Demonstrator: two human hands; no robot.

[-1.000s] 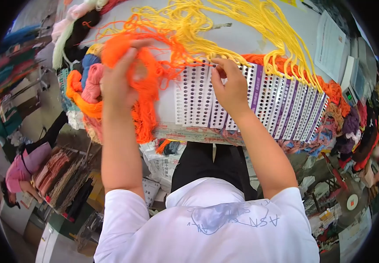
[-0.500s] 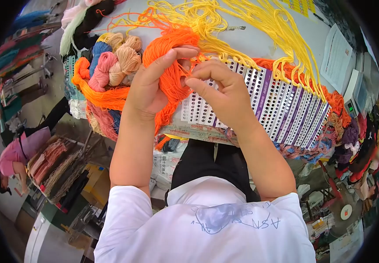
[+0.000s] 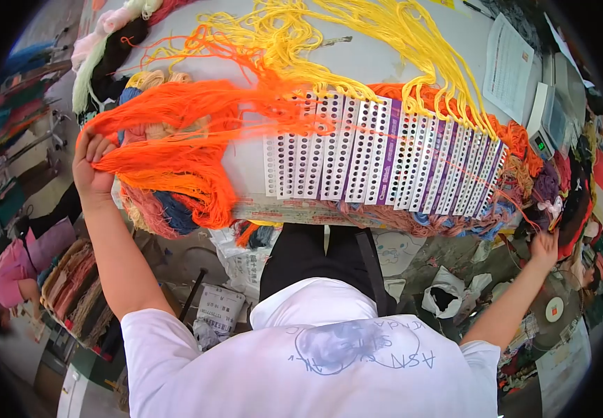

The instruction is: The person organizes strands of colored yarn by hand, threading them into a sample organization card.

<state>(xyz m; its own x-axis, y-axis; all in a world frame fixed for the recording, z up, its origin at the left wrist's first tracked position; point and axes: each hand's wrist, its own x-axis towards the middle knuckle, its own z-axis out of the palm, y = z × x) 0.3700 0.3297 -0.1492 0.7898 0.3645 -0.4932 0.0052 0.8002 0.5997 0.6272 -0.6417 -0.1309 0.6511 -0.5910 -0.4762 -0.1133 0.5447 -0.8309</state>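
My left hand (image 3: 94, 161) is closed around the looped end of an orange thread skein (image 3: 183, 157) at the table's left side. Far off to the right, my right hand (image 3: 544, 247) is closed on a thin orange strand, which stretches from the skein across the punched cards. These white and purple cards (image 3: 329, 150) lie in a row, with holes down their length. Yellow threads (image 3: 447, 76) hang from the cards' far ends and spread over the table. The skein's right end is blurred above the leftmost cards.
Balls of beige and blue yarn (image 3: 158, 80) lie partly under the skein. Pink, white and black yarn (image 3: 117, 31) is at the back left. A paper sheet (image 3: 509, 66) and a scale with a green display (image 3: 542, 132) stand at right. A person in pink (image 3: 26, 268) is at left.
My hands have moved widely apart, the left one leftward with the skein and the right one far right with a strand. The skein now lies stretched sideways over the yarn balls.
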